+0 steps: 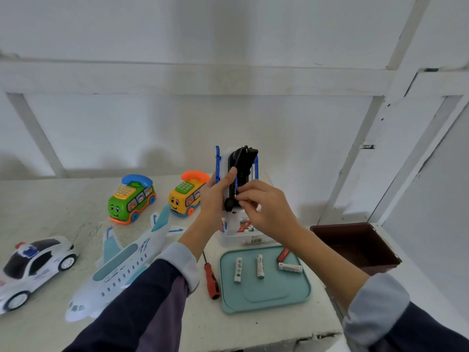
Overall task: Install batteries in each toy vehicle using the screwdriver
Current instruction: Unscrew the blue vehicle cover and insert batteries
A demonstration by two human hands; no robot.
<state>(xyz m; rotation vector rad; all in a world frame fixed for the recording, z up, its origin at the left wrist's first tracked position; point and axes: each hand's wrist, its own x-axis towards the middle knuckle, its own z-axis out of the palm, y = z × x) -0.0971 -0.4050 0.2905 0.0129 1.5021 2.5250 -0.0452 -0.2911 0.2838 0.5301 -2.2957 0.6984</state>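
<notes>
the table (157, 334) is the biggest thing here, and its front edge runs just under both sleeves, chipped at the right near corner. well left of the fingers lie the toy plane (121, 265) and the police car (35, 265); behind and left of the left hand's fingers stand the green bus (130, 199) and the yellow bus (184, 196). below the fingers sits the teal tray (264, 301) with three loose batteries (260, 266) and a red one on it, and a brown bin (355, 245) stands down and right of the right hand.

the left hand (215, 196) grips a white and blue toy vehicle (237, 174) lifted on end above a clear box (243, 235), its dark underside turned to the person. the right hand (264, 207) pinches thumb and forefinger at the underside's lower part; whether they hold a small screw, a battery end or the cover edge is too small to tell.

the step in hand looks like work at this vehicle's battery bay (opening or filling, i judge). the screwdriver (211, 275) lies untouched just left of the tray, below the left wrist. the next move likely calls for a steady grip on the toy and a short reach down to the tray or the tool. open room lies between the hands and the tray; the plane's tail crowds the left forearm.
</notes>
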